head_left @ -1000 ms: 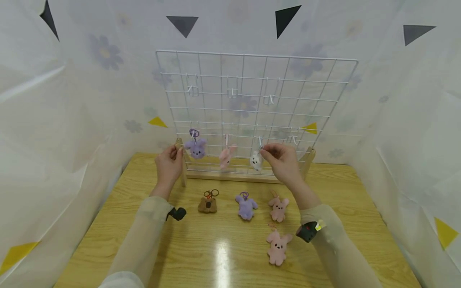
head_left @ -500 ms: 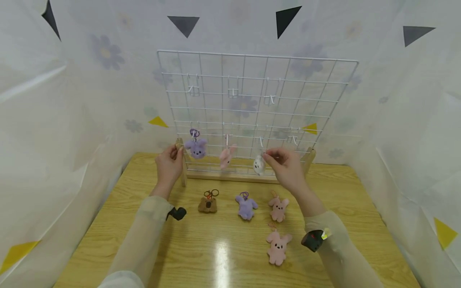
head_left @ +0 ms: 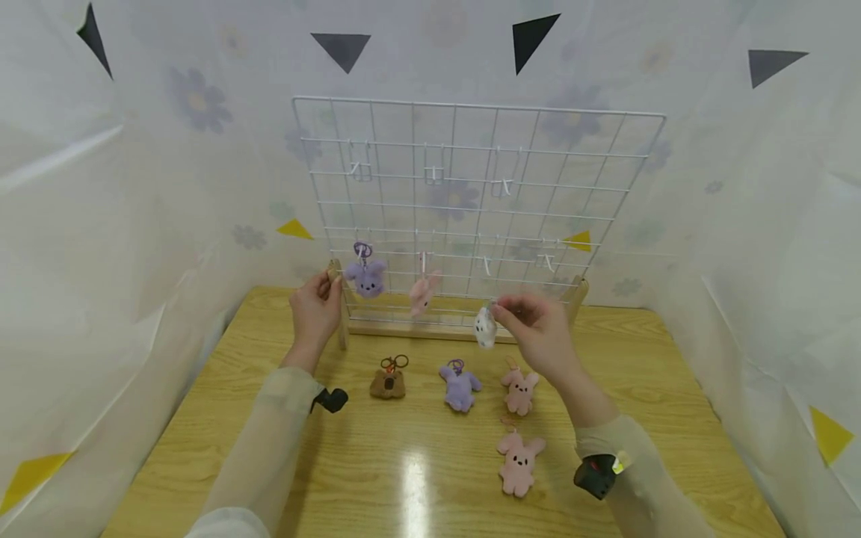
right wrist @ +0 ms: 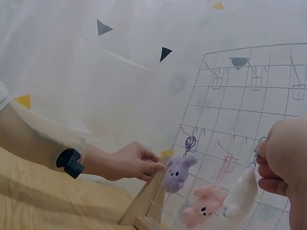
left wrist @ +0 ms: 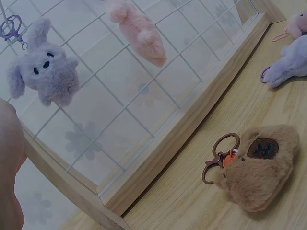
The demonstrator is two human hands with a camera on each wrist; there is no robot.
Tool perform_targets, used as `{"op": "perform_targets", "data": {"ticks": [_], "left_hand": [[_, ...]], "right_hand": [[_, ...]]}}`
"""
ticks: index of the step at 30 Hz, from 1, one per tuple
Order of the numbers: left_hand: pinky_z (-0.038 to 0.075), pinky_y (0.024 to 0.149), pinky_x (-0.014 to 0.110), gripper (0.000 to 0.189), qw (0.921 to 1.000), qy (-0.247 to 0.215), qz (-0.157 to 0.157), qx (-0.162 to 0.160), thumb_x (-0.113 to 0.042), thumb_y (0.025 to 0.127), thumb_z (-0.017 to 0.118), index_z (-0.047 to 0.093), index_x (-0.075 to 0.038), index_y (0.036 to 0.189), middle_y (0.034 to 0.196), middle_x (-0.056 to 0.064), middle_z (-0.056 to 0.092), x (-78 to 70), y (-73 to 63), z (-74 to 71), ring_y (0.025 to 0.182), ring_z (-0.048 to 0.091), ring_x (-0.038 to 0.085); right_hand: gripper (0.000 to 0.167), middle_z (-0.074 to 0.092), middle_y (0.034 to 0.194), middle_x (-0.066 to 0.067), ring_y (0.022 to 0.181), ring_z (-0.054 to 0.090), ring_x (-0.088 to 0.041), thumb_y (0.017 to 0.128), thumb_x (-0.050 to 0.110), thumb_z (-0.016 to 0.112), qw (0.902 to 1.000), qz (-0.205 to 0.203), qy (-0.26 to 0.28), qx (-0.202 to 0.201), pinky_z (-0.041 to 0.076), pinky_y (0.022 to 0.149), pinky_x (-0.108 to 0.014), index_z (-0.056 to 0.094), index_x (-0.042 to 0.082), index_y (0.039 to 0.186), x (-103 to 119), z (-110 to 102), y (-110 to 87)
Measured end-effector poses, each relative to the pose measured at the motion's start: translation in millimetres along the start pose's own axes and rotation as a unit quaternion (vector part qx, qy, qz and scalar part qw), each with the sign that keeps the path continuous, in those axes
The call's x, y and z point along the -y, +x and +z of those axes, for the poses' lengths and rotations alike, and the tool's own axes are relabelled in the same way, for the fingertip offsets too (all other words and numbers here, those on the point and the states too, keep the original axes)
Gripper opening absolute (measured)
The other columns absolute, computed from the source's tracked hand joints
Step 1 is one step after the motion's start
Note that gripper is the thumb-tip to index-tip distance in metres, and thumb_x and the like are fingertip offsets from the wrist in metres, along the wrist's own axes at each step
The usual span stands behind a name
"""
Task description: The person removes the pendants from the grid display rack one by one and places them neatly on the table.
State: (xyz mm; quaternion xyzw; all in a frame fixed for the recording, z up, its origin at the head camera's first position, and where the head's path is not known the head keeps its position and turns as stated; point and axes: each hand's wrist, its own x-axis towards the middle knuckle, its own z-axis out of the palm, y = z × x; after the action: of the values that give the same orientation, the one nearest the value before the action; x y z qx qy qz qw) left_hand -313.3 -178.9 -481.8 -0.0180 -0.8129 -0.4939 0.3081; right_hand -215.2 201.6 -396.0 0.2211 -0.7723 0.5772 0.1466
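Observation:
My right hand (head_left: pixel 539 330) pinches the metal ring of a white plush keychain (head_left: pixel 484 329), which dangles in front of the wire rack (head_left: pixel 464 200), below a bare hook (head_left: pixel 487 265). In the right wrist view the ring (right wrist: pixel 260 143) shows between thumb and fingertips. At the rack's left end, my left hand (head_left: pixel 316 308) grips the top of the wooden post (head_left: pixel 344 317). Beside it a purple plush keychain (head_left: pixel 366 278) hangs from a hook; a pink plush keychain (head_left: pixel 424 293) hangs farther right, turned sideways.
On the table (head_left: pixel 377 463) lie a brown plush keychain (head_left: pixel 388 383), a purple one (head_left: pixel 460 387) and two pink ones, one (head_left: pixel 520 391) behind the other (head_left: pixel 519 465). Three bare hooks line the rack's upper part, and another bare hook (head_left: pixel 548 261) sits low on the right.
My right hand has drawn the white plush keychain off its hook, downward and toward me. The left hand has stayed at the post.

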Motion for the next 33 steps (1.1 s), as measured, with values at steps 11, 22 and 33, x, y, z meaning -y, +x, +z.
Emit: {"op": "perform_targets", "data": {"ticks": [11, 22, 33], "left_hand": [[0.065, 0.085, 0.042, 0.029, 1.0, -0.001, 0.001, -0.004, -0.012, 0.104, 0.071, 0.072, 0.012, 0.118, 0.109, 0.029, 0.074, -1.5, -1.1, -0.7, 0.099, 0.077, 0.038], [0.065, 0.086, 0.043, 0.03, 1.0, -0.001, -0.003, -0.003, -0.013, 0.104, 0.071, 0.072, 0.012, 0.119, 0.109, 0.03, 0.074, -1.9, -1.3, -0.5, 0.1, 0.077, 0.038], [0.065, 0.084, 0.042, 0.027, 1.0, -0.006, -0.001, -0.005, -0.012, 0.104, 0.071, 0.073, 0.011, 0.116, 0.108, 0.029, 0.075, -3.5, -1.9, -0.9, 0.098, 0.077, 0.038]], "right_hand": [[0.005, 0.074, 0.095, -0.019, 0.086, 0.073, -0.025, 0.101, -0.002, 0.071, 0.999, 0.015, 0.032, 0.028, 0.065, 0.076, -0.026, 0.075, -0.005, 0.101, 5.4, -0.1, -21.9], [0.008, 0.074, 0.094, -0.018, 0.081, 0.072, -0.016, 0.099, -0.008, 0.07, 0.9973, 0.004, 0.052, 0.051, 0.062, 0.068, -0.024, 0.076, -0.002, 0.1, 1.5, 4.0, -42.9], [0.007, 0.073, 0.095, -0.02, 0.079, 0.068, -0.011, 0.1, -0.006, 0.068, 0.9942, 0.036, 0.067, 0.076, 0.06, 0.066, -0.023, 0.074, -0.003, 0.102, 2.0, 7.7, -61.9]]}}
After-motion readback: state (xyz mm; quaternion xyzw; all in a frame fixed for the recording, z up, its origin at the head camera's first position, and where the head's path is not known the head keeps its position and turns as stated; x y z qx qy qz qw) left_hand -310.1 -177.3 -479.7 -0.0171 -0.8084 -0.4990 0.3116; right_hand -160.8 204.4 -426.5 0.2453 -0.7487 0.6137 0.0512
